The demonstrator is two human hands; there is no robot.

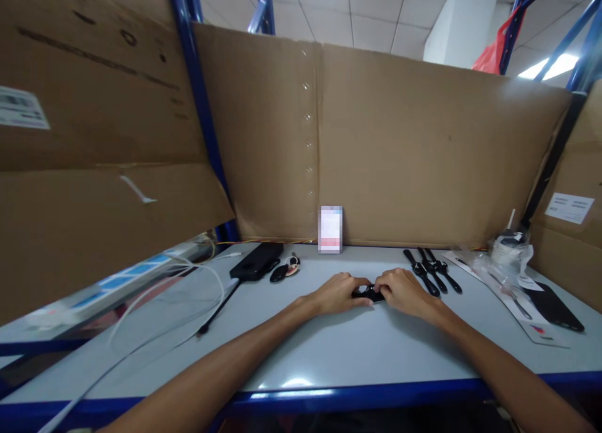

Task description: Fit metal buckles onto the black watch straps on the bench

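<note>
The upright phone [330, 229] leans on the cardboard wall [399, 144] at the back of the bench [282, 358], and its screen is blurred. In front of this phone and a little to its right, the 2 bare hands of the person meet around a small black watch-like piece [375, 297]. The left hand [339, 293] has its thumb and fingers closed on the left end of the piece, and the right hand [405, 293] grips the right end with bent fingers. I cannot tell whether the piece touches the bench, because the hands cover most of it. To the right of the upright phone, 3 black watches [431, 269] lie side by side, slanting. Farther to the right of that phone there are a long printed card [527, 323], a clear plastic bag [508, 257] and a flat black device [555, 307]. To the left of the upright phone lies a set of keys [279, 273], and just beyond it a black box [258, 261]. Well to the left of the same phone, a power strip [134, 273] with blue parts lies along the bench side.
</note>
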